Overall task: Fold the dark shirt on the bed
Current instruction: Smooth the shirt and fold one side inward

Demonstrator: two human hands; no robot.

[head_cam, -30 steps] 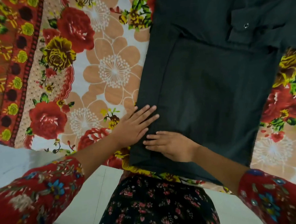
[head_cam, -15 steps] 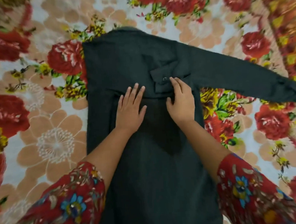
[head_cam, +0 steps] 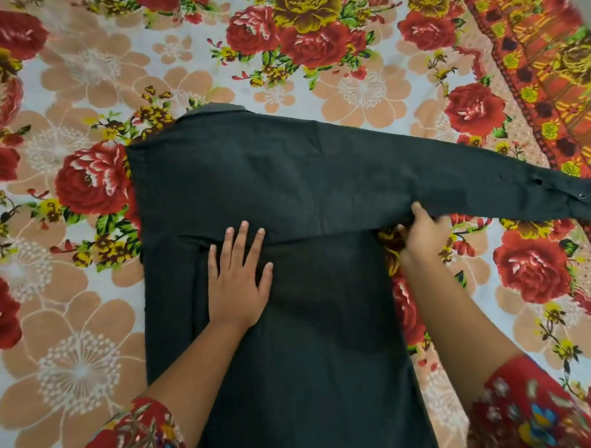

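Dark shirt [head_cam: 284, 176] lies flat on the rose-printed bedsheet [head_cam: 75, 98], collar [head_cam: 212, 109] away from the person, its left side seemingly folded in already. The left hand [head_cam: 237, 281] presses the cloth, fingers straight and spread, anchoring the body. The right hand [head_cam: 421, 234] grips the lower edge of the outstretched sleeve [head_cam: 473, 176] near the armpit. A clean fold likely means sweeping that sleeve across in one motion, edge kept straight; the buttoned cuff [head_cam: 583, 196] could drag and bunch.

shirt [head_cam: 295, 378] hem cropped below, right hand [head_cam: 423, 234] part hidden
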